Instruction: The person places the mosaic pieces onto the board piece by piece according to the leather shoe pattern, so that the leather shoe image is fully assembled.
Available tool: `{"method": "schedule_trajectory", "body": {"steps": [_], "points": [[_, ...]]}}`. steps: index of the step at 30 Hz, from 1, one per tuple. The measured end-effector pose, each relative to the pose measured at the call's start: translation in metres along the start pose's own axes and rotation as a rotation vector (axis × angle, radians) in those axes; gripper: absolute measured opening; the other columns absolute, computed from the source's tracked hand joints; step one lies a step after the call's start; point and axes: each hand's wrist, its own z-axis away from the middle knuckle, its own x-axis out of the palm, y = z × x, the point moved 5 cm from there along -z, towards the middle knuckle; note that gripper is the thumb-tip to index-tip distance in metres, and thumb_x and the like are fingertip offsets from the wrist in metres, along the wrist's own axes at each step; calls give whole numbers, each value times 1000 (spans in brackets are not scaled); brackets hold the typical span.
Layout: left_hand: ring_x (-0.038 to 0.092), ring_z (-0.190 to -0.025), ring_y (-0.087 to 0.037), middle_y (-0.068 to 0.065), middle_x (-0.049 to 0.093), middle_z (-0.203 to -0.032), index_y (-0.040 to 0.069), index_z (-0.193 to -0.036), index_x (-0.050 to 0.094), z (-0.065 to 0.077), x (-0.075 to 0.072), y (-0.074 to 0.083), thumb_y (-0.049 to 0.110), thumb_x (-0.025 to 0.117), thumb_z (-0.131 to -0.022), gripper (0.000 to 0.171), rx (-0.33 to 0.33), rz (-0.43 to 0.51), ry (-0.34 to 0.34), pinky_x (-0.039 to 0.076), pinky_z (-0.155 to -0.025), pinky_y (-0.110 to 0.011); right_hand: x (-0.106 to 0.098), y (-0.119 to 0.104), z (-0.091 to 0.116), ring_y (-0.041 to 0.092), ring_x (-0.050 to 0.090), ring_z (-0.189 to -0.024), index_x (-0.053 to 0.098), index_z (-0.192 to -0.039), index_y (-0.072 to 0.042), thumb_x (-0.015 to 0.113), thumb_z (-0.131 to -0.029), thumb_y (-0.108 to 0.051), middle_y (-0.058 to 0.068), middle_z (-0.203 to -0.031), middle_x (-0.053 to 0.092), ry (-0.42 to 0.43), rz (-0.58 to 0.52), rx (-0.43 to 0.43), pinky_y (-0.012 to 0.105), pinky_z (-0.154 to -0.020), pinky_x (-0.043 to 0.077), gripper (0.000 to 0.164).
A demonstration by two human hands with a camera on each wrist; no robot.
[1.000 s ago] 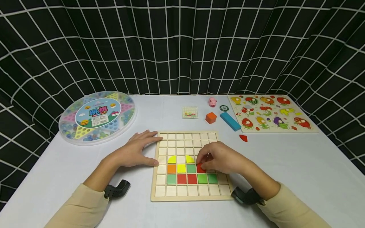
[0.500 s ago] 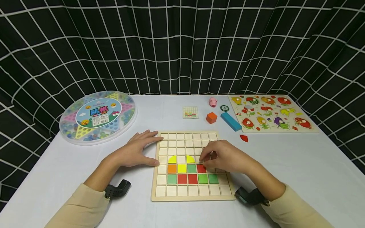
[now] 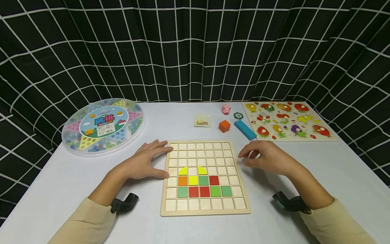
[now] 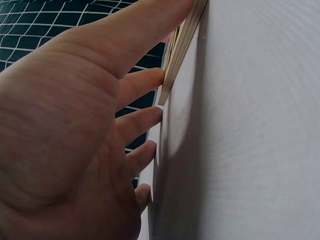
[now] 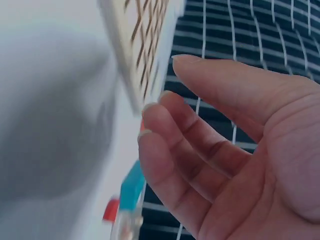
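A wooden grid board (image 3: 205, 204) lies on the white table, with several coloured tiles in its cells. They include a red square tile (image 3: 214, 180), an orange square (image 3: 182, 181) and two yellow quarter-round tiles, one of them a yellow quarter-round (image 3: 202, 170). My left hand (image 3: 141, 163) rests at the board's left edge, its thumb and index finger touching the frame, fingers spread. Just off the board's right side hovers my right hand (image 3: 269, 158), fingers loosely bent and thumb apart, nothing between them. A small blurred red piece (image 5: 111, 210) shows beyond it in the right wrist view.
Behind the board are a small pattern card (image 3: 202, 121), an orange cube (image 3: 224, 126), a blue block (image 3: 245, 130), a pink pig figure (image 3: 226, 109) and a round chip (image 3: 238, 116). A fruit puzzle board (image 3: 317, 117) lies back right, a round marble-game box (image 3: 138, 130) back left.
My right hand has left the red square tile, which stays in its cell, and moved right past the board's edge, now covering the loose red piece in the head view. The left hand stays put.
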Motion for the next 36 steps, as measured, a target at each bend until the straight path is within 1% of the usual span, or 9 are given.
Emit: {"method": "schedule_trajectory", "body": {"steps": [6,10,14,17,22,27,29,33,36], "points": [[15,-160,-39,-12,31,-169,20,-153,51,-1,1,0,51,86,-78,89,-12,2,-2,3,-129,-62,-18,33,-2,20,59,-85,79,-106,-7,81,-86,-7,5,-96,73,78,151,109,26,-67,51,20],[14,-160,-39,-11,31,-170,20,-154,51,-2,2,-1,52,86,-78,89,-16,2,-6,3,-129,-62,-24,51,-3,27,62,-89,77,-110,-4,81,-86,-7,11,-100,73,94,209,180,33,-71,55,25],[14,-160,-39,-11,31,-170,19,-154,51,-2,1,-1,50,87,-78,89,-25,1,-6,2,-129,-62,-24,59,-6,31,63,-93,76,-115,-2,80,-87,-9,16,-105,73,101,237,189,45,-79,59,29],[14,-160,-39,-11,31,-170,19,-153,51,-2,0,-1,50,87,-78,89,-23,-3,-4,2,-129,-62,-23,63,-8,32,63,-93,75,-115,0,79,-88,-10,17,-104,72,103,253,177,49,-81,59,29],[15,-160,-40,-11,31,-169,20,-153,51,-1,1,-2,51,86,-78,89,-17,-7,-2,3,-129,-62,-21,67,-14,30,61,-89,76,-109,0,78,-88,-8,14,-97,71,106,265,175,46,-79,57,22],[16,-160,-41,-11,32,-169,20,-153,51,-1,0,-1,51,86,-78,89,-7,-14,4,3,-129,-62,-19,68,-15,27,60,-87,74,-101,-4,78,-89,-5,10,-94,70,113,239,201,38,-75,57,13],[16,-159,-41,-12,32,-169,20,-153,51,-1,0,-1,51,86,-78,89,-1,-14,5,4,-129,-63,-19,67,-15,25,59,-84,72,-103,-4,78,-89,-5,9,-91,69,108,232,199,34,-71,55,15],[17,-159,-43,-13,33,-168,19,-153,52,-1,0,0,53,85,-79,88,8,-13,6,4,-128,-64,-19,63,-15,22,56,-81,73,-115,-4,76,-91,-6,6,-86,66,85,220,170,29,-66,49,24],[17,-159,-42,-13,32,-169,20,-153,51,-1,0,-1,53,85,-79,88,4,-11,4,4,-128,-63,-18,58,-14,20,55,-79,76,-116,-5,73,-94,-9,4,-84,65,71,183,161,27,-63,47,22]]}}
